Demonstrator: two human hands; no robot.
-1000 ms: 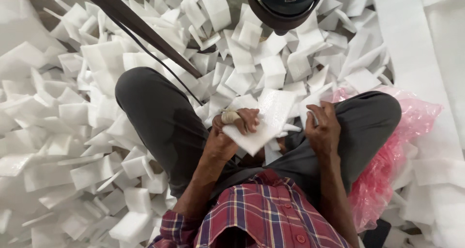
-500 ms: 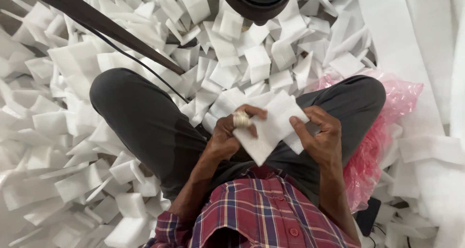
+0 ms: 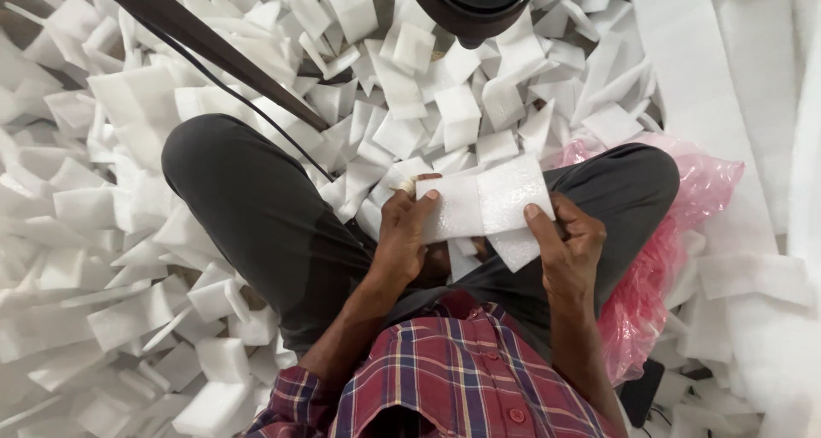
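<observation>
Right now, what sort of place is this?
Probably a packing-material workshop floor: cut white foam pieces are heaped all around, long foam strips lie alongside, and both hands hold a foam sheet.

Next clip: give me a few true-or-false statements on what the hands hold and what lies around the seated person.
1. Both hands grip one white foam sheet. True.
2. The left hand is empty. False: its fingers pinch the sheet's left edge.
3. A pink plastic bag lies by the person's right leg. True.
4. The floor around is covered with blue cloth. False: cut white foam pieces are scattered there.
5. The right hand rests on the knee. False: it holds the sheet.
</observation>
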